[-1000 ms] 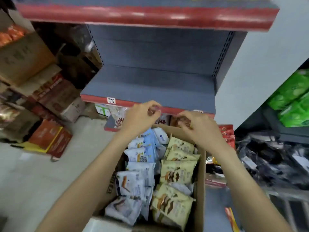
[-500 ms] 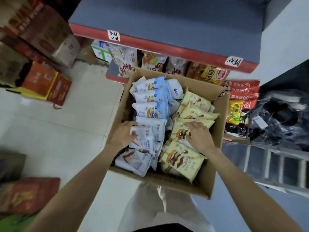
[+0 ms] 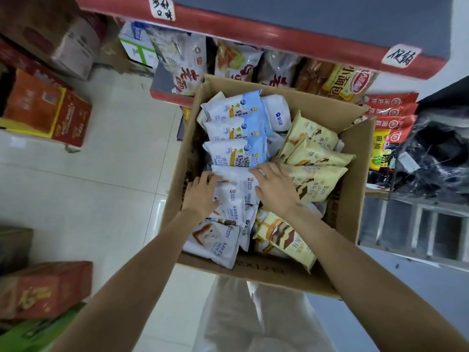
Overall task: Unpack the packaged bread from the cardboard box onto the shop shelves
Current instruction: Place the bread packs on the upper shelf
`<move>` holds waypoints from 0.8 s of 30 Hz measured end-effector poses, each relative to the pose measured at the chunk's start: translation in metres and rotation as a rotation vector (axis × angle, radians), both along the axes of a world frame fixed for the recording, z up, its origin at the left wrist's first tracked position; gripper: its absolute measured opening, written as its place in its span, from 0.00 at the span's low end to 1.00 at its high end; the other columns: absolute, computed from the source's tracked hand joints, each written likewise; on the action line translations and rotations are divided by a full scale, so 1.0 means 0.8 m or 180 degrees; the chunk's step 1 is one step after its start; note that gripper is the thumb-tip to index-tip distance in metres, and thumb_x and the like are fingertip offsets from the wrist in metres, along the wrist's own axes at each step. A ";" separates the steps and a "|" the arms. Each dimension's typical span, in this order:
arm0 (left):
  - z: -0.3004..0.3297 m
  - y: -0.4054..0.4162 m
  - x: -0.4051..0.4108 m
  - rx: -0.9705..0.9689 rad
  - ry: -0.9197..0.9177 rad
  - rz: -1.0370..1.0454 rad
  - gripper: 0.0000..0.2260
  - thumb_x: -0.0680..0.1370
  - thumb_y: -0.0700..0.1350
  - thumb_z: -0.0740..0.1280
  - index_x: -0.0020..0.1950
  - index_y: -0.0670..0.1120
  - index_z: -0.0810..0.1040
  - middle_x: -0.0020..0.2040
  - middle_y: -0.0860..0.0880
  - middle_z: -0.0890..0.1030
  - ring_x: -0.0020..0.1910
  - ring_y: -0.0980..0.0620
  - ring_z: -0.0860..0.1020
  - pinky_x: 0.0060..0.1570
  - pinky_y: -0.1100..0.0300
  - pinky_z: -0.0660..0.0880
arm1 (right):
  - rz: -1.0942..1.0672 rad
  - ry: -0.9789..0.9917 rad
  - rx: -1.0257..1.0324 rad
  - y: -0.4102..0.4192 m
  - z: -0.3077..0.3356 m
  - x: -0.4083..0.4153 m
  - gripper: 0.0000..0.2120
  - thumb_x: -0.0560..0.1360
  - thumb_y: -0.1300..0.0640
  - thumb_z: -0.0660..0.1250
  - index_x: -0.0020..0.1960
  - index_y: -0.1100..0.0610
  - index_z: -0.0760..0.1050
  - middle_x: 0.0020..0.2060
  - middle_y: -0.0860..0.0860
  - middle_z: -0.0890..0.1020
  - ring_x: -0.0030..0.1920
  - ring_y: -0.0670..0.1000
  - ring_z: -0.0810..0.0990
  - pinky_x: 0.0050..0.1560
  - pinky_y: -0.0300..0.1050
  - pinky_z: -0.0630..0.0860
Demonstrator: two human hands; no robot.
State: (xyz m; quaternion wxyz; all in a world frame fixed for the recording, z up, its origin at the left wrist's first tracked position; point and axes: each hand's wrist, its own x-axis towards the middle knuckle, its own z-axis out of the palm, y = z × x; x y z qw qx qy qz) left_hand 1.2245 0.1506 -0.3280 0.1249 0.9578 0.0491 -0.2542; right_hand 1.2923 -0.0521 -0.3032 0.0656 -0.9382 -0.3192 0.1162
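An open cardboard box [image 3: 266, 273] stands on the floor below me, full of bread packets. Blue-and-white packets [image 3: 234, 132] fill its far left, white packets [image 3: 236, 196] the near left, yellow packets [image 3: 316, 158] the right side. My left hand [image 3: 200, 195] curls around the left edge of a white packet in the middle of the box. My right hand [image 3: 275, 189] lies on the same packet's right side, fingers spread over its top. The grey shelf with a red front edge [image 3: 279, 39] is just beyond the box.
Bagged bread [image 3: 189, 62] lines the lower shelf behind the box. Orange and red cartons [image 3: 48, 110] stand on the tiled floor at left, another red carton [image 3: 45, 288] at the near left. Red packets [image 3: 390, 110], black plastic bags [image 3: 436, 153] and a metal ladder [image 3: 418, 224] are at right.
My view dropped from the shelf down to the box. Both hands came from the shelf edge into the box, and my right hand moved from the yellow packets onto the white packet.
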 end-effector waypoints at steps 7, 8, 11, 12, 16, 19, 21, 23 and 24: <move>-0.021 0.013 -0.005 -0.0136 -0.0292 -0.0198 0.19 0.74 0.45 0.68 0.64 0.45 0.71 0.59 0.43 0.72 0.58 0.43 0.71 0.58 0.51 0.69 | -0.0307 0.0806 -0.0996 0.052 -0.028 0.018 0.28 0.76 0.53 0.64 0.71 0.58 0.58 0.66 0.57 0.68 0.66 0.58 0.67 0.65 0.53 0.64; -0.023 0.014 -0.005 -0.0122 -0.0273 -0.0249 0.20 0.74 0.45 0.67 0.64 0.45 0.71 0.59 0.44 0.73 0.59 0.43 0.71 0.58 0.51 0.68 | -0.0301 0.0793 -0.1039 0.053 -0.030 0.022 0.28 0.75 0.50 0.65 0.70 0.57 0.58 0.65 0.57 0.69 0.66 0.58 0.68 0.64 0.54 0.63; -0.028 0.016 -0.006 -0.0010 -0.0186 -0.0394 0.22 0.75 0.47 0.66 0.68 0.46 0.68 0.61 0.45 0.73 0.63 0.45 0.69 0.62 0.54 0.65 | -0.0089 0.0774 -0.1018 0.057 -0.034 0.031 0.30 0.74 0.44 0.65 0.69 0.56 0.59 0.63 0.55 0.73 0.64 0.58 0.71 0.63 0.52 0.64; -0.028 0.017 -0.006 0.0058 -0.0145 -0.0466 0.22 0.76 0.48 0.65 0.69 0.47 0.67 0.62 0.46 0.73 0.64 0.46 0.68 0.63 0.54 0.64 | -0.0012 0.0782 -0.1037 0.058 -0.036 0.033 0.31 0.74 0.43 0.65 0.69 0.56 0.59 0.62 0.55 0.74 0.63 0.58 0.71 0.63 0.51 0.64; -0.026 0.022 -0.010 0.0286 -0.0040 -0.0790 0.22 0.77 0.52 0.64 0.70 0.50 0.65 0.64 0.47 0.69 0.65 0.47 0.65 0.64 0.54 0.63 | 0.0096 0.0830 -0.1168 0.057 -0.040 0.033 0.30 0.74 0.44 0.66 0.70 0.55 0.62 0.62 0.55 0.74 0.65 0.58 0.69 0.65 0.50 0.64; -0.025 0.025 -0.019 0.0191 -0.0024 -0.1001 0.23 0.77 0.51 0.64 0.71 0.49 0.63 0.66 0.48 0.68 0.66 0.48 0.65 0.64 0.55 0.62 | 0.0001 0.0948 -0.1071 0.055 -0.041 0.026 0.28 0.74 0.46 0.67 0.68 0.56 0.63 0.62 0.54 0.74 0.63 0.57 0.72 0.59 0.50 0.71; -0.024 0.028 -0.028 0.0134 0.0003 -0.1078 0.26 0.77 0.48 0.64 0.73 0.48 0.60 0.67 0.48 0.70 0.65 0.47 0.69 0.64 0.55 0.62 | -0.0088 0.1029 -0.0999 0.056 -0.039 0.019 0.26 0.75 0.47 0.67 0.67 0.57 0.63 0.58 0.54 0.76 0.58 0.57 0.77 0.46 0.49 0.74; -0.021 0.032 -0.035 0.0093 -0.0055 -0.1135 0.25 0.77 0.47 0.65 0.72 0.49 0.62 0.64 0.48 0.74 0.62 0.47 0.72 0.63 0.56 0.63 | -0.0270 0.1167 -0.0839 0.056 -0.031 0.018 0.24 0.76 0.49 0.66 0.68 0.55 0.64 0.58 0.55 0.78 0.56 0.58 0.78 0.43 0.48 0.74; -0.015 0.035 -0.036 0.0045 -0.0110 -0.1165 0.23 0.77 0.48 0.64 0.71 0.49 0.63 0.63 0.49 0.75 0.61 0.48 0.73 0.61 0.56 0.65 | -0.0416 0.1261 -0.0687 0.054 -0.024 0.020 0.23 0.76 0.49 0.66 0.68 0.54 0.65 0.58 0.55 0.78 0.56 0.58 0.78 0.45 0.48 0.74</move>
